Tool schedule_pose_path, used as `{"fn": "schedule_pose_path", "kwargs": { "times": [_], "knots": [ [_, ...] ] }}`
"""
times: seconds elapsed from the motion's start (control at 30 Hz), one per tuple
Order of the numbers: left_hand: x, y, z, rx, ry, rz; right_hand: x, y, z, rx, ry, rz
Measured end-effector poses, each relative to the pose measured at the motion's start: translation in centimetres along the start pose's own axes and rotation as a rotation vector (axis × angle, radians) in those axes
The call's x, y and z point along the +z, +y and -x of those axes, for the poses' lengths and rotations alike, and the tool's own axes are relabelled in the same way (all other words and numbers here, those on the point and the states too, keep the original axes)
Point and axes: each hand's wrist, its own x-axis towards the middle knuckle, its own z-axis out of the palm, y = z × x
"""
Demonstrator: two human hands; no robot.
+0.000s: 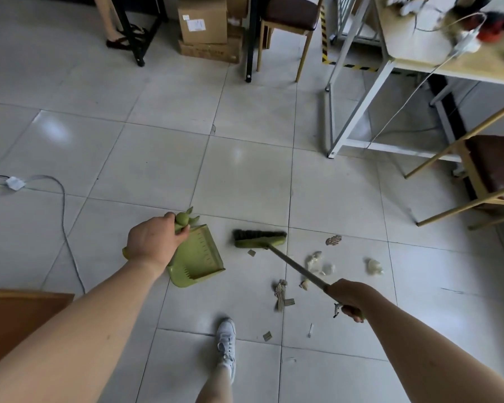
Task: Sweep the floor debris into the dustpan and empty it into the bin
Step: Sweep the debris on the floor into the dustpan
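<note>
My left hand [153,239] grips the handle of a green dustpan [200,258], whose pan rests near the tiled floor with its mouth facing right. My right hand [346,298] holds the grey shaft of a green broom [259,238]; the bristle head sits on the floor just right of the dustpan. Debris lies scattered to the right and behind the broom head: crumpled white paper [314,261], another white wad [374,267], cardboard scraps [281,293] and a striped piece [333,240]. No bin is in view.
A white table frame [336,112] and wooden chairs [483,175] stand to the right. Cardboard boxes [204,24] and another chair sit at the back. A cable with a white adapter [15,183] runs along the left floor. My foot in a white shoe [226,344] is below.
</note>
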Motion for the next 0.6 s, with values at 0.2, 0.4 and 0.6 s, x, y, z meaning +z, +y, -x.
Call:
{"fn": "schedule_pose_path", "kwargs": {
  "times": [0.2,0.4,0.6],
  "knots": [
    [0.4,1.6,9.4,-0.007,0.04,-0.007,6.3,10.7,3.5,-0.003,0.07,0.02],
    [1.2,5.6,18.2,0.079,0.002,-0.022,11.4,19.3,5.7,0.061,0.072,-0.08],
    [1.2,8.7,24.4,0.141,-0.02,-0.016,14.4,24.1,5.3,-0.01,0.083,-0.202]
  ]
}}
